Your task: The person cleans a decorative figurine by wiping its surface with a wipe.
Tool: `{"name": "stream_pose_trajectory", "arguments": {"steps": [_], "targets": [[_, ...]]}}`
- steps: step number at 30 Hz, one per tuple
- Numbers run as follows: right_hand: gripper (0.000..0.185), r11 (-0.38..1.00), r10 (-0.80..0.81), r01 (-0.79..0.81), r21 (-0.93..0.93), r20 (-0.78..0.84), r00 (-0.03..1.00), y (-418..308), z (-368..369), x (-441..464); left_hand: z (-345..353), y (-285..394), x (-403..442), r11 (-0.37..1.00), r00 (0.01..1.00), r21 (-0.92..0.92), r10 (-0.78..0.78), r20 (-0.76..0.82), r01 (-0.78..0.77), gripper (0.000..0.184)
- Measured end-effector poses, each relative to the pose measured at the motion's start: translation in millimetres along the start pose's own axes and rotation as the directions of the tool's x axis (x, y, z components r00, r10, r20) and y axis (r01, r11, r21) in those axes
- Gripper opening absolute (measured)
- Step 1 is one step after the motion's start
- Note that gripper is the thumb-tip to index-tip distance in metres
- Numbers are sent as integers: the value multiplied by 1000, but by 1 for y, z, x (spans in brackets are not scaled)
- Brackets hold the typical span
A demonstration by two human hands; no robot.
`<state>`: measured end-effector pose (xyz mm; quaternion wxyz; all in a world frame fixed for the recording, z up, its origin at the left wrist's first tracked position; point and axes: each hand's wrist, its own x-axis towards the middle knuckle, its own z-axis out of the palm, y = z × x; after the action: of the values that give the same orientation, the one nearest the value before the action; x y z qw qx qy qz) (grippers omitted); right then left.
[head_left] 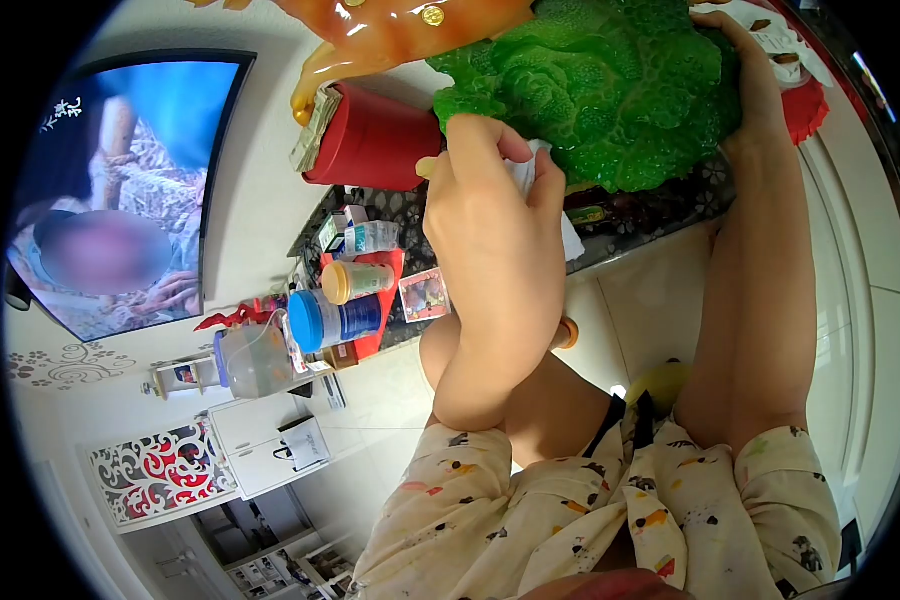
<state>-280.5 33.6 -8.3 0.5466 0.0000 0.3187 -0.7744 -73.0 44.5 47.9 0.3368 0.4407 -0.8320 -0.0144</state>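
A glossy green cabbage-shaped ornament [610, 90] fills the top of the head view, with an orange part [400, 40] bearing gold coins beside it. My left hand [500, 185] is closed on a white tissue [573, 238], close to the ornament's lower left leaves. Part of the tissue is hidden behind the fingers. At the ornament's right edge my right hand [745, 65] grips its side, fingers bent over the upper rim and partly out of sight. Left of my left hand lies a red round container [380, 140] with banknote-like paper at its end.
A dark patterned countertop [620, 235] carries a blue-lidded tub [335, 320], a yellow-lidded jar [355, 283], small boxes and a picture card [424, 295]. A clear plastic jug [255, 360] stands further along. A television [130, 190] hangs on the wall at left. Red cloth [808, 110] lies at right.
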Motion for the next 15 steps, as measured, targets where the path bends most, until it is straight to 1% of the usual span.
{"name": "stream_pose_trajectory", "arguments": {"steps": [2,5,8,9,10,11,12,14,15], "targets": [[33,1000,0,0,-1,3,1000,2,-4,5,5,0,-3,999,999,-21,-30,-30,29,28],[34,1000,-5,5,-23,4,1000,2,0,0,6,0,-3,999,998,23,-28,-65,29,26],[36,999,50,-50,-6,2,999,-3,-1,1,-2,-14,6,999,985,33,-11,-170,17,25],[37,997,81,-81,4,9,997,-4,-3,3,-10,-13,9,994,984,-27,-107,-142,104,23],[38,994,112,-112,14,18,994,-5,-6,7,-13,-21,11,989,984,-123,-96,-153,78,24],[39,989,142,-143,22,28,989,-7,-6,8,-18,-22,12,981,987,-175,-106,-118,85,24],[40,994,110,-110,11,14,994,-7,-2,5,-21,-22,13,970,990,-225,-116,-82,95,24],[41,999,45,-45,-14,-8,999,-3,6,-5,-27,-15,12,956,989,-256,-141,37,146,24],[41,999,33,-33,-20,23,999,-3,8,-11,-28,-13,11,948,984,-269,-151,96,172,24]]}}
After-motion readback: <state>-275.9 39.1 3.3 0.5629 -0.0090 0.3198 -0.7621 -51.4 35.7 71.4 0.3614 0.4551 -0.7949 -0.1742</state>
